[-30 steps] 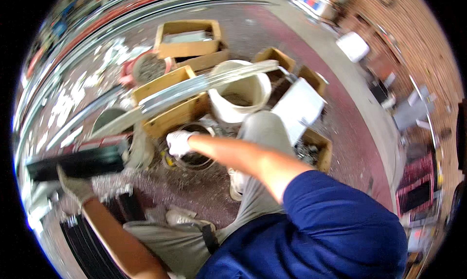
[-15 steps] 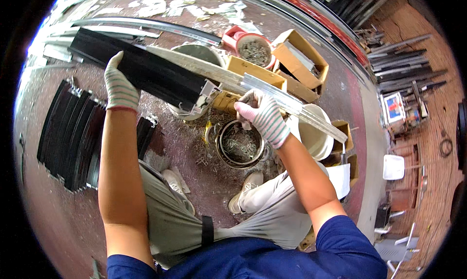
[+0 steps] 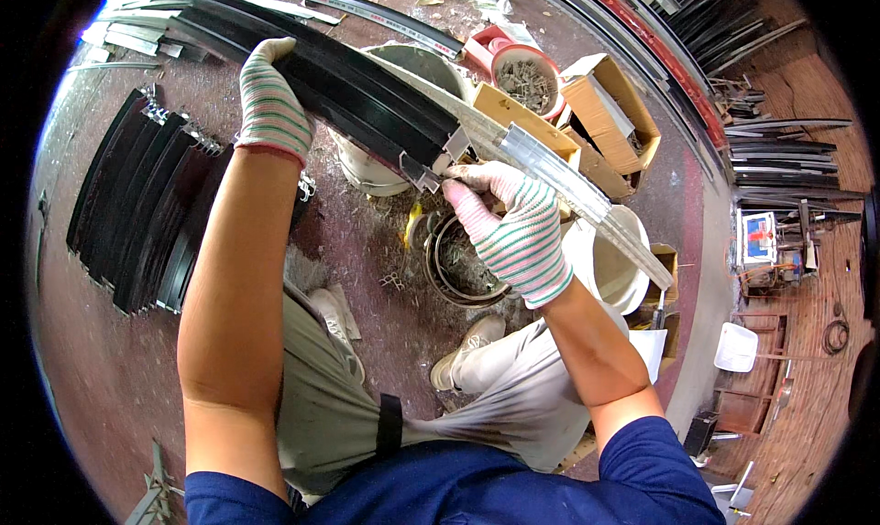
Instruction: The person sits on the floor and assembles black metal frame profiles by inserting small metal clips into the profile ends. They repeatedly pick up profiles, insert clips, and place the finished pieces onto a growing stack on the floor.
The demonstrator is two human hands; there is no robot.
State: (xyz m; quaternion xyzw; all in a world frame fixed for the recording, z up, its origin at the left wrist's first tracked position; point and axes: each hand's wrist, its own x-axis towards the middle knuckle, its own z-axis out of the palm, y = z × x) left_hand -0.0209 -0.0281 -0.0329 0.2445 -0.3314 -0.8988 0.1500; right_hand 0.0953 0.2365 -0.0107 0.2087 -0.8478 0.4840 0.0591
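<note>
A long black extruded metal profile [image 3: 367,94] slants across the upper middle, its cut end showing pale silvery channels. Wrapped round its near side is my left hand [image 3: 275,108], in a striped knit glove. At that cut end, my gloved right hand [image 3: 522,227] has thumb and fingers pinched together, touching or almost touching the channels. Whatever small thing those fingers hold is hidden. Below the right hand stands a round metal pot [image 3: 438,267] with small metal bits inside, partly covered by the hand.
Several black profiles [image 3: 137,218] are stacked on the floor at left. A pale bar [image 3: 596,209] with a clear strip crosses behind my right hand. Around it stand a white bucket [image 3: 632,241], a red tub [image 3: 553,67] of small parts and a cardboard box [image 3: 587,99].
The black profile and my left hand have shifted right and away from me. My right hand has gone from above the pot to the profile's cut end.
</note>
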